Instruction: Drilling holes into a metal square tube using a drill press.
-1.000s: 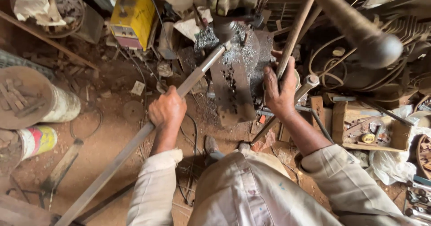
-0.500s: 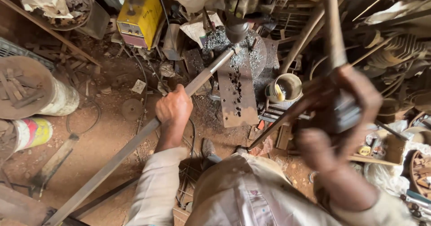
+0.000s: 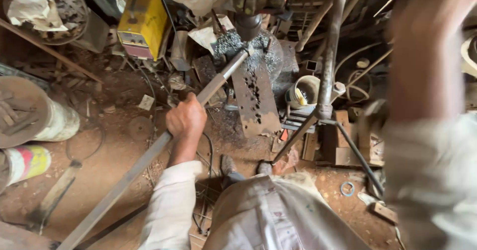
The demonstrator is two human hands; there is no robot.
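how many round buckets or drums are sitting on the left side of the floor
3: a debris-filled one top left, a white one mid-left, and a yellow-banded one below it. Clutter may hide more.

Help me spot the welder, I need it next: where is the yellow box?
In the head view the yellow box stands at upper left, behind the left hand, between the round scrap-filled bin and the drill press.

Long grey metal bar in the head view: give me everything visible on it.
The long grey metal bar is straight, dull and scuffed. It runs diagonally from the lower left floor up to the drill press table, its top end lying among metal shavings under the spindle. The left hand is wrapped around its middle. The right hand is raised and blurred, clear of it.
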